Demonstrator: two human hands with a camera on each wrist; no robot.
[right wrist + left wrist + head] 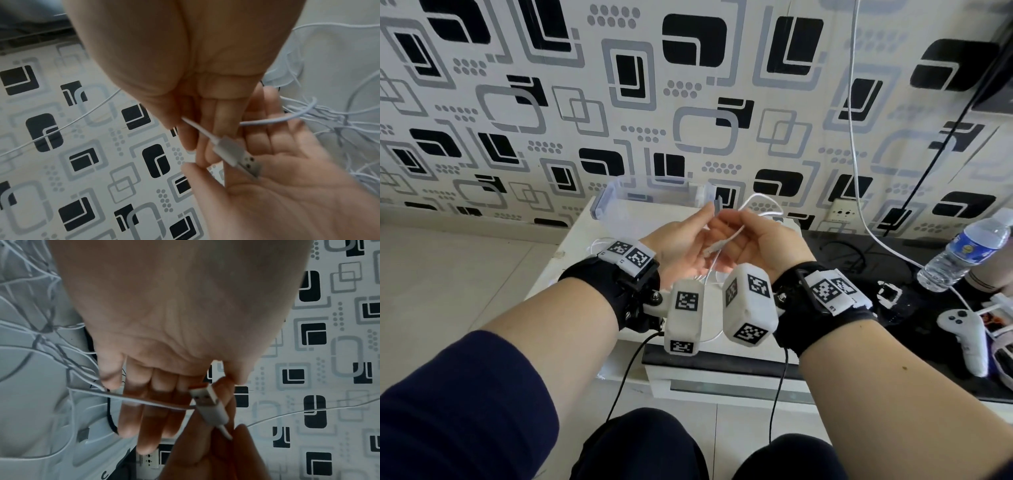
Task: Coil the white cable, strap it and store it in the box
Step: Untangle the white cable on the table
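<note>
Patterned black-and-grey wallpaper behind a glossy white counter (571, 260); I see both hands raised over it.
My right hand (763, 240) pinches the thin, smooth white cable (197, 128) just behind its flat metal USB plug (205, 400), thumb and fingers (185, 138) curled. My left hand (678, 246) lies flat-fingered beneath the plug, slack cable crossing its fingers. Beyond the fingertips sits the clear plastic box (619, 195).

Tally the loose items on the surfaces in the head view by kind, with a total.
Thin white USB cable, pinched by the right hand over the open left hand: 1
Clear rectangular plastic box: 1
Clear plastic water bottle with blue label: 1
White handheld game controller: 1
Total: 4
</note>
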